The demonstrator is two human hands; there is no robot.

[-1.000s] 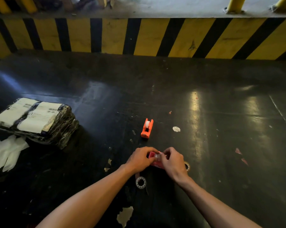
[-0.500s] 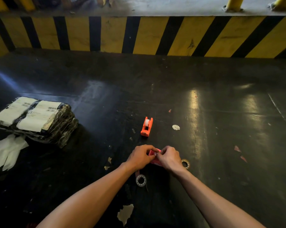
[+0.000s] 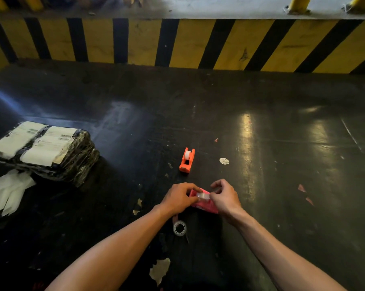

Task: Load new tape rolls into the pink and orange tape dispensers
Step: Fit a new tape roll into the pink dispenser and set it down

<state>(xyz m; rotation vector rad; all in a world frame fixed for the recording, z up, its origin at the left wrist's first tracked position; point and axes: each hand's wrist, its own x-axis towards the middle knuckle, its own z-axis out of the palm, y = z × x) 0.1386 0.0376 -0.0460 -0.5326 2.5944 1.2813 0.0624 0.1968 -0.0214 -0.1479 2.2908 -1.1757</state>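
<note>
The pink tape dispenser [image 3: 204, 204] lies on the dark floor between my hands, with a clear tape roll [image 3: 203, 195] sitting in its top. My left hand [image 3: 180, 198] grips the dispenser's left side, thumb against the roll. My right hand [image 3: 225, 197] pinches at the roll's right side; the fingertips hide what they hold. The orange tape dispenser [image 3: 186, 160] stands farther away with a white roll in it. A loose tape roll [image 3: 179, 228] lies flat just below my left wrist.
A black plastic-wrapped parcel bundle [image 3: 45, 152] with white labels lies at the left, white paper [image 3: 7, 194] beside it. A yellow-and-black striped kerb [image 3: 177, 43] borders the far side. A small white disc [image 3: 224, 161] and scraps dot the floor.
My right hand has lifted slightly, uncovering more of the pink dispenser and the clear roll in it. A second ring seen by my right wrist earlier is now hidden.
</note>
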